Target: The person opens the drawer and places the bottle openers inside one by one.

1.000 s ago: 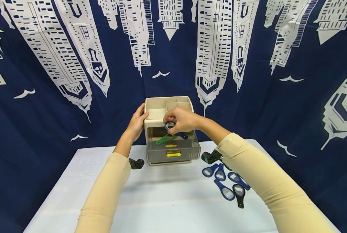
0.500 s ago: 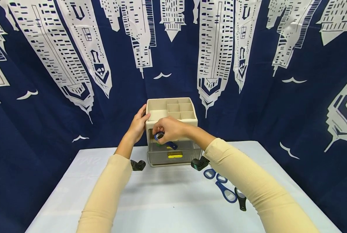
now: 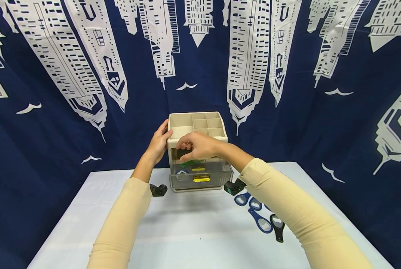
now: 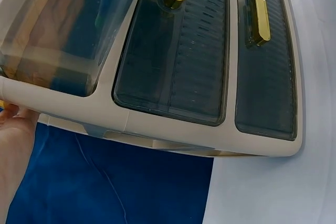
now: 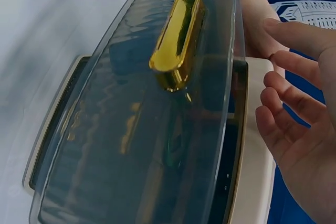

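My left hand [image 3: 159,144] holds the left side of a cream drawer organizer [image 3: 222,139], thumb over its top rim. Its clear upper drawer [image 3: 217,179] is pulled out. Above that drawer, my right hand [image 3: 200,146] has thumb and fingers spread apart with nothing between them. A blue bottle opener [image 3: 182,172] lies inside at the drawer's front left, seen through the clear plastic. Behind it is a green bottle opener [image 3: 191,163], partly covered by my right hand. In the right wrist view, loosely bent fingers [image 5: 286,124] show beside the drawer with its gold handle [image 5: 176,40].
On the white table [image 3: 173,231] at right lie several blue bottle openers [image 3: 261,222] and a black bottle opener [image 3: 278,228], some partly behind my right sleeve [image 3: 287,201]. Two lower drawers with gold handles [image 4: 260,19] are closed. A dark blue patterned cloth [image 3: 200,97] hangs behind.
My right hand carried the blue bottle opener left and down over the drawer, then let it go; it now lies in the drawer. My left hand keeps its hold on the organizer.
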